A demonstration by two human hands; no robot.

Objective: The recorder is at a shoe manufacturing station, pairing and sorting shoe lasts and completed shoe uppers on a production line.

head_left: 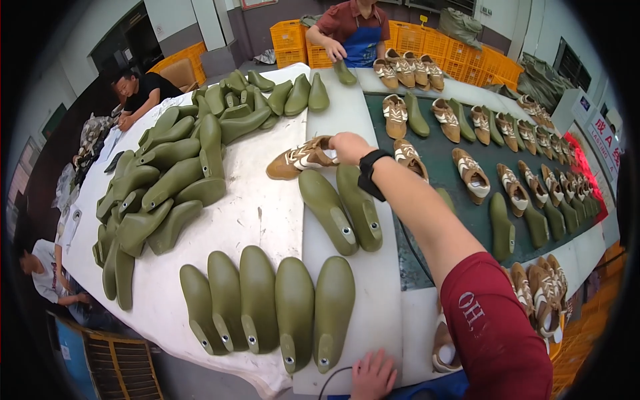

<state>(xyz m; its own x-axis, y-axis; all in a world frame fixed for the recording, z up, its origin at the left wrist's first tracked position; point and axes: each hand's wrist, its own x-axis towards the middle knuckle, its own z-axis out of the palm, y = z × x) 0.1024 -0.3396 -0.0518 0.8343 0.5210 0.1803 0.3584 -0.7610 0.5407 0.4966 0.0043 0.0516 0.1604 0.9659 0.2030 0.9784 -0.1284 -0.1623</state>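
Observation:
My right hand (350, 147), at the end of an outstretched arm with a black wristband (371, 175), is closed on the heel end of a brown sneaker (293, 162) with white stripes. The sneaker's toe points left over the white tabletop. Just nearer than it, a pair of green shoe lasts (341, 210) lies side by side, toes away from me. Closer still, several more green lasts (259, 300) form a row. My left hand (373, 375) lies at the near edge of a white board (373, 327), fingers apart and holding nothing, beside a thin dark cable (331, 379).
A large heap of green lasts (160, 167) covers the table's left. On the right, a dark green conveyor belt (433, 260) carries sneakers paired with lasts. Across the table, a person in a blue apron (363, 45) touches a last (344, 73). Two people sit at left. Orange crates (289, 35) stand behind.

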